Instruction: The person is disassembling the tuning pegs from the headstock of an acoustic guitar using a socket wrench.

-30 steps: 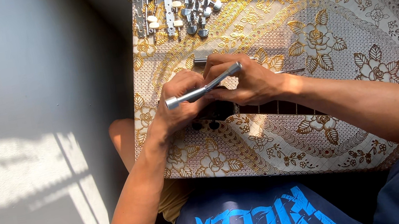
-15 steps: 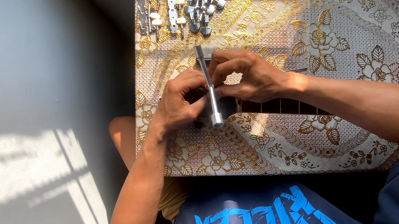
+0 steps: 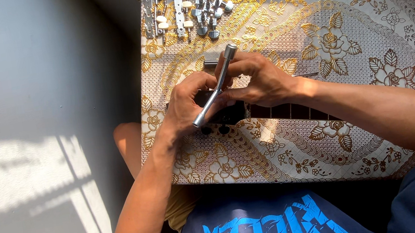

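Wrench (image 3: 217, 89) tilted, fingers of left hand (image 3: 188, 105) and right hand (image 3: 261, 81) clamped on it above guitar headstock (image 3: 229, 112).

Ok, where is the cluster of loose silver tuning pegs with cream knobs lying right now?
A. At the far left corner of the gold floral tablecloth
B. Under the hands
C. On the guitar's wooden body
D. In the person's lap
A: the cluster of silver tuning pegs with cream knobs lies at the far left corner of the gold floral tablecloth, apart from both hands, which hold the silver metal socket wrench nearer the middle.
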